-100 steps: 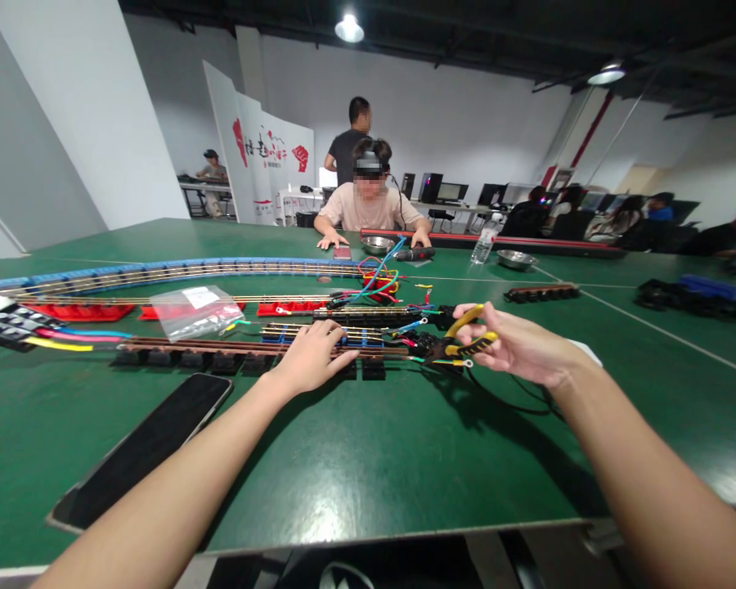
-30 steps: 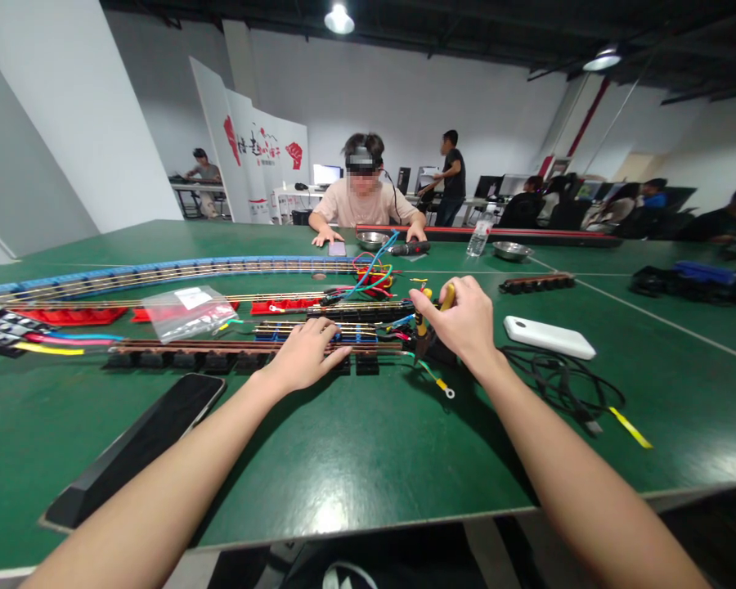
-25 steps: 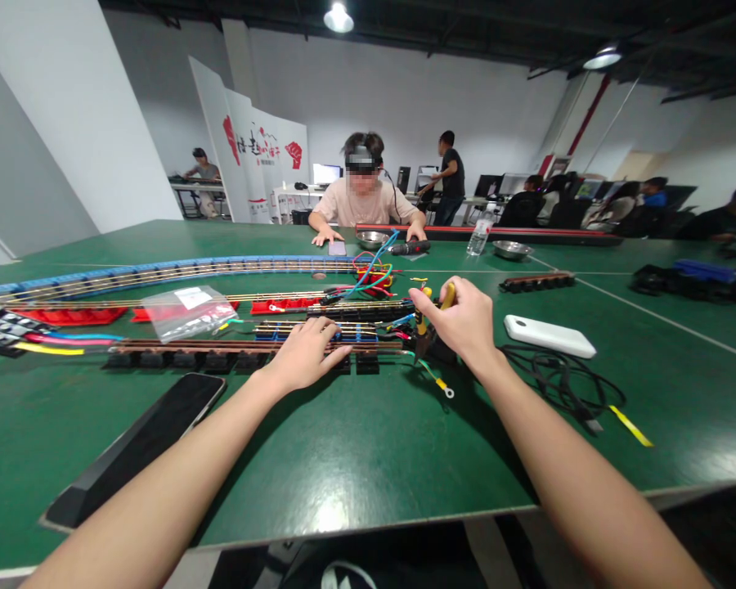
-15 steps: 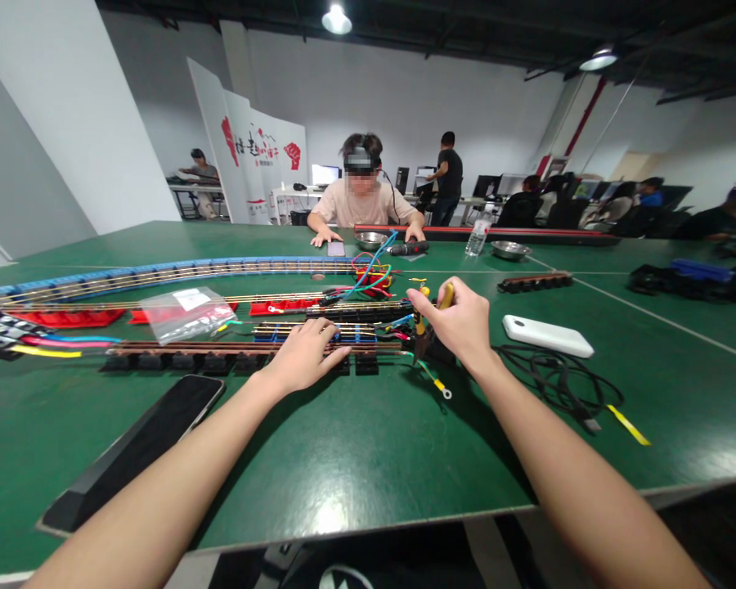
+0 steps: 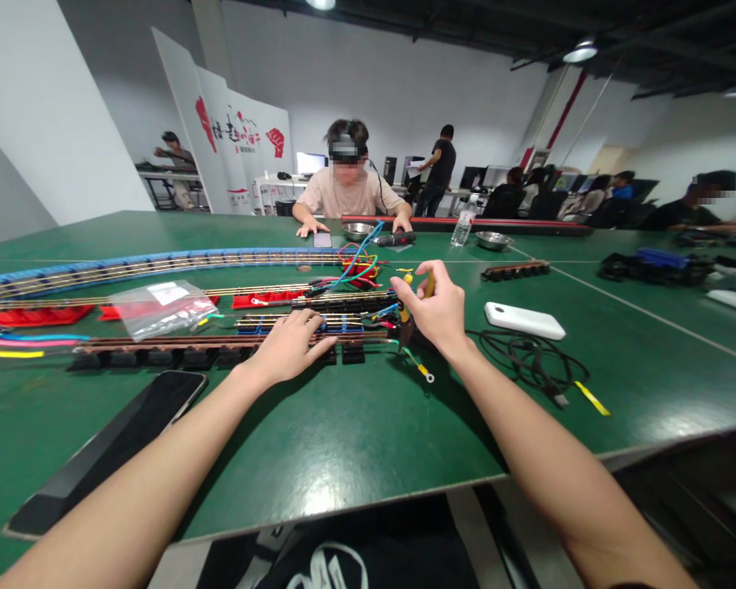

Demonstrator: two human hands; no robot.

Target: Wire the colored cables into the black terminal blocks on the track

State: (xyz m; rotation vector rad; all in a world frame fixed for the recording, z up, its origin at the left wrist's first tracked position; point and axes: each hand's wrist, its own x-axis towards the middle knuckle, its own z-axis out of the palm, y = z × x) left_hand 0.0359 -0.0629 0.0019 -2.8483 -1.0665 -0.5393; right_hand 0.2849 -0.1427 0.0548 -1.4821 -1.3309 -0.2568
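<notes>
While the pliers [image 5: 404,314] are pointing nose-down, a slip could be nicking the adjacent green wire [image 5: 412,357].
Inside the table's [image 5: 343,458] near edge, their yellow-and-black handles are spreading in the right hand's [image 5: 442,309] partly closed grip; jaw contents are staying unclear. The left hand [image 5: 287,348] is lying loosely open over the brown strip [image 5: 159,343].

Chinese lettering on the banner [image 5: 233,176], far left

Large red and black brush characters, 起 and 干 legible, stand beside a red fist sign [image 5: 275,142]. Smaller print there, the bottle [image 5: 461,235] label and the plastic bag [image 5: 150,315] label are unreadable.
</notes>
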